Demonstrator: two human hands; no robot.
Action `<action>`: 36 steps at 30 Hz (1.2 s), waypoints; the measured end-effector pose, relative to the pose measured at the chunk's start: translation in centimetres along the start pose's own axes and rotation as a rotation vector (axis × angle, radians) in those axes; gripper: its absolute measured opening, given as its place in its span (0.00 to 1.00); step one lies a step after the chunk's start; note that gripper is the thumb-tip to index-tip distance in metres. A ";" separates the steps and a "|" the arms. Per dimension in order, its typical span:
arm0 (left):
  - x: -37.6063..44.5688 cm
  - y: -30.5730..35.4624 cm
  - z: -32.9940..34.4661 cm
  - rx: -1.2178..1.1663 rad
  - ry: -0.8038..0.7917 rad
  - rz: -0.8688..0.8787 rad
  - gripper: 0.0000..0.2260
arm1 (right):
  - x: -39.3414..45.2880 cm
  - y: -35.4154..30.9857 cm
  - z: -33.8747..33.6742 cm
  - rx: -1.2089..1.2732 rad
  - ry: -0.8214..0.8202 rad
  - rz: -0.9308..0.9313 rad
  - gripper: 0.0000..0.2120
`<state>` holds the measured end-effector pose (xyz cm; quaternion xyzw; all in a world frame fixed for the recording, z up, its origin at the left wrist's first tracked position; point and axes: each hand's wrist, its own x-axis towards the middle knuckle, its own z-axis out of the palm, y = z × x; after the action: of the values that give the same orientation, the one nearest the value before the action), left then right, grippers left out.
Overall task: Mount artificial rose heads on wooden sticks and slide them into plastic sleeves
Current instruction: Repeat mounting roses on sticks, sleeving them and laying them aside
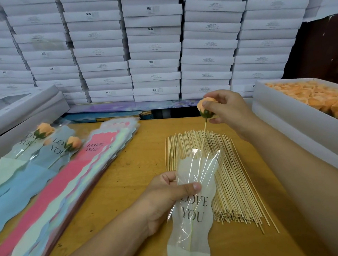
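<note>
Fingers (pixel 208 105) of the right hand (pixel 225 106) pinch an orange artificial rose head (pixel 203 106), its thin wooden stick (pixel 203 135) entering the white "LOVE YOU" plastic sleeve (pixel 191 211) gripped by the left hand (pixel 164 195).

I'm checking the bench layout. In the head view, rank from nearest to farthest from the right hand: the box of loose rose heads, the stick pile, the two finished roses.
From the right hand:
1. Stick pile, just below it.
2. Box of loose rose heads, to its right.
3. Finished roses, far left.
</note>
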<state>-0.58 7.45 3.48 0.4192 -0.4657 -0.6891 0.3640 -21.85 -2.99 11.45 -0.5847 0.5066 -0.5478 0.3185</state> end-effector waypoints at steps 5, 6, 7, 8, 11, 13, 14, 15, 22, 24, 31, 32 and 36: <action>0.1 0.1 -0.1 -0.034 0.003 0.014 0.17 | -1.7 0.3 1.1 -0.057 -0.073 -0.018 0.05; 0.0 0.2 -0.1 -0.045 0.004 0.018 0.15 | -2.1 0.3 1.4 -0.063 -0.083 -0.016 0.05; 0.0 0.2 -0.1 -0.053 0.008 0.022 0.13 | -2.4 0.3 1.6 -0.063 -0.090 -0.011 0.06; 0.0 0.3 -0.1 -0.059 0.012 0.022 0.10 | -2.7 0.3 1.8 -0.065 -0.097 -0.006 0.07; 0.0 0.4 -0.1 -0.074 0.020 0.022 0.08 | -3.7 0.4 2.3 -0.076 -0.146 0.006 0.10; 0.0 0.5 -0.1 -0.088 0.021 0.031 0.07 | -4.3 0.6 2.5 -0.071 -0.170 0.019 0.12; -0.1 0.5 -0.1 -0.092 0.017 0.035 0.07 | -4.5 0.6 2.7 -0.071 -0.177 0.026 0.13; 0.0 0.5 -0.1 -0.093 0.015 0.037 0.07 | -4.7 0.6 2.7 -0.070 -0.181 0.033 0.14; 0.1 0.6 -0.3 -0.096 0.049 0.044 0.07 | -5.7 0.9 3.2 -0.072 -0.222 0.055 0.16; 0.1 0.6 -0.4 -0.102 0.062 0.037 0.10 | -5.8 1.1 3.3 -0.070 -0.230 0.057 0.16; 0.4 0.6 -0.6 -0.102 0.078 0.033 0.18 | -6.4 1.5 3.3 -0.089 -0.267 0.041 0.17; 0.4 0.6 -0.6 -0.103 0.078 0.027 0.20 | -6.4 1.5 3.3 -0.084 -0.274 0.045 0.17; 0.6 0.6 -1.0 -0.089 0.061 0.008 0.25 | -6.1 1.3 2.9 -0.061 -0.303 0.066 0.18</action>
<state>0.19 6.41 3.70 0.4219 -0.4248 -0.6945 0.3990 -18.71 1.87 7.71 -0.6532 0.4881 -0.4267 0.3912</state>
